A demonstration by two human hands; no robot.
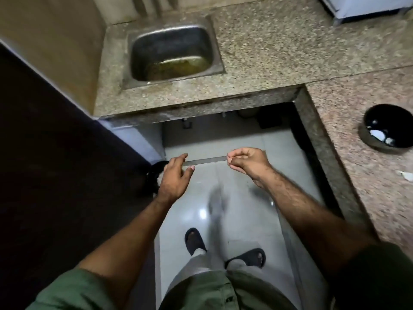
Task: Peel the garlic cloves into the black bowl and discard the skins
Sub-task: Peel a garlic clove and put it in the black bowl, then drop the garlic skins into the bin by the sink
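Note:
The black bowl stands on the granite counter at the right, with a few white peeled garlic cloves in its bottom. A small white scrap of skin lies on the counter near the right edge. Both hands hang over the tiled floor, away from the bowl. My left hand is open with relaxed, spread fingers and holds nothing. It sits just beside a dark object low at the left, maybe a bin or bag, which is mostly hidden. My right hand has its fingers curled and fingertips drawn to the thumb, with nothing visible between them.
A steel sink with murky water in its bottom is set into the counter ahead. A dark door or panel fills the left side. The counter wraps round to the right. My feet in black slippers stand on the glossy grey floor.

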